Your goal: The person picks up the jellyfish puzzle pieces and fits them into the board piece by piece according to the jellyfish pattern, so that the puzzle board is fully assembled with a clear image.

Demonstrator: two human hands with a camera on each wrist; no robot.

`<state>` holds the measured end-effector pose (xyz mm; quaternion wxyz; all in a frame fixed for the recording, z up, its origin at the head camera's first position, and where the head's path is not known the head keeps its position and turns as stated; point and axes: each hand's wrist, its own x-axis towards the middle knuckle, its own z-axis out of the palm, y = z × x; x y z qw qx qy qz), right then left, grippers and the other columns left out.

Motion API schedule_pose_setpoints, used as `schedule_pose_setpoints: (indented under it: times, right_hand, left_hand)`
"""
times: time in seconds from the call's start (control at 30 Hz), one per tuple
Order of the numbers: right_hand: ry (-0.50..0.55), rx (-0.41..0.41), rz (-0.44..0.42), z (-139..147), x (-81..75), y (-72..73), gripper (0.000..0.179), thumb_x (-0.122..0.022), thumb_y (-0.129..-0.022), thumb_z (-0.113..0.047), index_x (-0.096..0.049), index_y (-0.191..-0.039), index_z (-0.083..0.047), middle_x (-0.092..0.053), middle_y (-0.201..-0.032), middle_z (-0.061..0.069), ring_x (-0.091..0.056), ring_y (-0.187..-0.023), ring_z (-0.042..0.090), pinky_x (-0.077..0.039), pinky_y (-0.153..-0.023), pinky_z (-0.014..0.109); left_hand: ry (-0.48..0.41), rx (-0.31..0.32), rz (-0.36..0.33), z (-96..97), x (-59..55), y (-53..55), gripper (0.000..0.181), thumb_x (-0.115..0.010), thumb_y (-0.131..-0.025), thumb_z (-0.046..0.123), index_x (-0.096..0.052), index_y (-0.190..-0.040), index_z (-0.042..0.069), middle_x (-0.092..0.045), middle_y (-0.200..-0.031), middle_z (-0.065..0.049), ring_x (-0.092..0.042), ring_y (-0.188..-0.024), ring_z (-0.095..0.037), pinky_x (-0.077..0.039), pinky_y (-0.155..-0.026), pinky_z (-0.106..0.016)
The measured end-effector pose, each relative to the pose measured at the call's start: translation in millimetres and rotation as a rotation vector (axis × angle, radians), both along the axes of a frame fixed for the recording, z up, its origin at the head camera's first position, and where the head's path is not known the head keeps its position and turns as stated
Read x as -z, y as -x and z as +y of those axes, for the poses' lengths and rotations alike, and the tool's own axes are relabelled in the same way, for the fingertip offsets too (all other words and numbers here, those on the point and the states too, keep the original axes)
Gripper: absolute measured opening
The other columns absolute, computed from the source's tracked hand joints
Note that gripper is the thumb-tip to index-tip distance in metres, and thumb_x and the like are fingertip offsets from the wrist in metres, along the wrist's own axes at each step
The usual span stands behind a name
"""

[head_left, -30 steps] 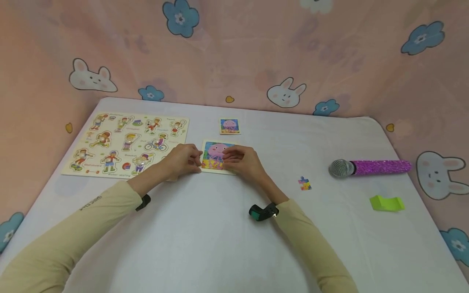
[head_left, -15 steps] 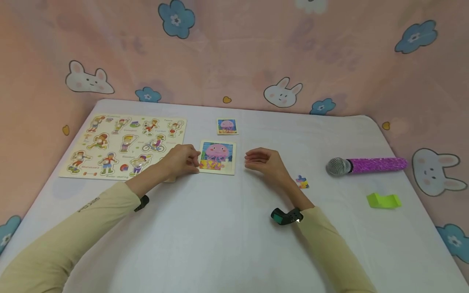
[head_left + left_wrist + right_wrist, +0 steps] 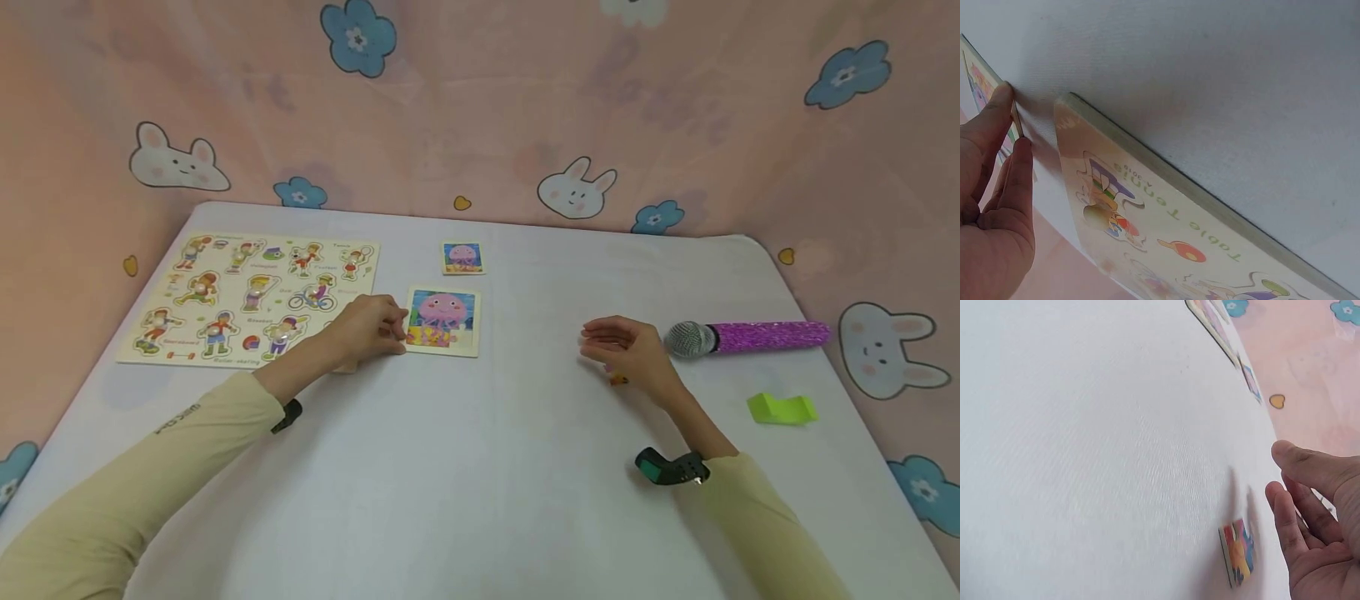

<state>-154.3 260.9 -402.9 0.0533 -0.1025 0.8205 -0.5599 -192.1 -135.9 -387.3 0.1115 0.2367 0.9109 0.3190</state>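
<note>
A square jigsaw puzzle board point(image 3: 442, 322) with a pink jellyfish lies mid-table, its lower right corner bare and pale. My left hand point(image 3: 369, 328) holds this board's left edge; in the left wrist view the thumb and fingertips point(image 3: 1020, 147) are right at that edge. Farther right, my right hand point(image 3: 630, 358) hovers over a loose jigsaw piece point(image 3: 1236, 553), mostly hidden beneath it in the head view. Its fingers are loosely bent with a gap to the thumb, and nothing is between them. The piece is yellow, blue and pink, flat on the white cloth.
A wooden sports-figure puzzle point(image 3: 238, 317) lies left, partly under the left forearm. Behind the jellyfish board is a small matching picture card point(image 3: 462, 258). A microphone point(image 3: 750, 338) with a glittery purple handle and a lime-green block point(image 3: 782, 409) sit on the right.
My right hand has left the jellyfish board and moved right to above the loose piece, uncovering the board's bare corner. My left hand has stayed at the board's left edge.
</note>
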Motion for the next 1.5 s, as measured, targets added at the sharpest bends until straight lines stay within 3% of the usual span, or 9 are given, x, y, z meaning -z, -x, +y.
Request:
schedule_pose_setpoints:
  times: [0.1, 0.23, 0.4, 0.5, 0.77, 1.03, 1.23, 1.5]
  right_hand:
    - [-0.042, 0.001, 0.018, 15, -2.6, -5.2, 0.037, -0.070, -0.086, -0.001, -0.058, -0.118, 0.011, -0.061, -0.113, 0.031, -0.066, -0.091, 0.003, -0.050, -0.081, 0.016]
    - [-0.206, -0.010, 0.027, 34, -6.2, -10.4, 0.037, -0.072, -0.084, -0.002, -0.060, -0.117, 0.008, -0.063, -0.114, 0.026, -0.065, -0.095, 0.007, -0.049, -0.081, 0.013]
    - [-0.363, -0.057, -0.039, 55, -8.3, -12.4, 0.044, -0.076, -0.080, -0.005, -0.059, -0.119, 0.006, -0.064, -0.117, 0.024, -0.064, -0.101, 0.025, -0.048, -0.082, 0.013]
    - [-0.395, -0.084, -0.069, 62, -7.3, -12.6, 0.047, -0.078, -0.079, -0.008, -0.059, -0.121, 0.005, -0.063, -0.118, 0.022, -0.063, -0.101, 0.026, -0.047, -0.082, 0.011]
    - [-0.340, -0.112, -0.018, 65, 3.1, -9.9, 0.037, -0.077, -0.079, -0.006, -0.064, -0.113, 0.003, -0.067, -0.110, 0.020, -0.060, -0.090, 0.008, -0.048, -0.080, 0.011]
    - [-0.318, -0.113, 0.004, 60, 5.0, -10.9, 0.039, -0.077, -0.078, -0.003, -0.064, -0.115, 0.003, -0.065, -0.114, 0.021, -0.058, -0.089, 0.013, -0.049, -0.079, 0.013]
    - [-0.317, -0.114, 0.038, 59, 8.3, -11.1, 0.034, -0.078, -0.078, -0.004, -0.066, -0.109, 0.002, -0.068, -0.107, 0.018, -0.058, -0.086, 0.014, -0.050, -0.077, 0.014]
    - [-0.204, -0.115, 0.020, 60, 10.3, -12.3, 0.033, -0.076, -0.078, 0.001, -0.063, -0.107, 0.007, -0.066, -0.105, 0.023, -0.066, -0.087, 0.007, -0.052, -0.077, 0.017]
  left_hand:
    - [0.003, -0.003, -0.002, -0.2, -0.1, -0.2, 0.011, -0.079, -0.076, 0.003, -0.068, -0.074, 0.004, -0.064, -0.111, -0.016, -0.059, -0.112, -0.032, -0.050, -0.080, -0.037]
    - [0.007, 0.008, 0.004, 0.4, -0.5, -0.1, 0.010, -0.079, -0.076, 0.003, -0.069, -0.075, 0.004, -0.064, -0.112, -0.017, -0.059, -0.112, -0.031, -0.051, -0.081, -0.037]
    - [0.007, 0.011, 0.005, 0.7, -1.5, -1.0, 0.010, -0.079, -0.076, 0.003, -0.069, -0.076, 0.003, -0.064, -0.113, -0.017, -0.059, -0.113, -0.031, -0.050, -0.081, -0.037]
    - [0.002, 0.011, 0.009, 0.5, -1.7, -1.8, 0.010, -0.079, -0.076, 0.003, -0.069, -0.076, 0.003, -0.064, -0.112, -0.017, -0.059, -0.113, -0.032, -0.050, -0.080, -0.037]
    - [-0.005, 0.015, 0.014, 0.0, 0.0, -0.4, 0.011, -0.079, -0.076, 0.003, -0.068, -0.075, 0.004, -0.065, -0.111, -0.016, -0.058, -0.114, -0.031, -0.049, -0.079, -0.036]
    - [-0.011, 0.008, 0.000, -0.7, 0.8, -1.0, 0.011, -0.079, -0.076, 0.002, -0.068, -0.075, 0.004, -0.064, -0.110, -0.016, -0.058, -0.115, -0.032, -0.050, -0.082, -0.038]
    - [-0.032, 0.000, -0.023, -0.9, 1.1, -1.9, 0.012, -0.078, -0.077, 0.001, -0.066, -0.074, 0.004, -0.064, -0.109, -0.015, -0.056, -0.118, -0.032, -0.049, -0.083, -0.038]
    - [-0.028, -0.007, -0.027, 0.5, 1.8, -1.4, 0.013, -0.078, -0.077, 0.001, -0.066, -0.074, 0.004, -0.064, -0.110, -0.015, -0.057, -0.116, -0.031, -0.049, -0.080, -0.036]
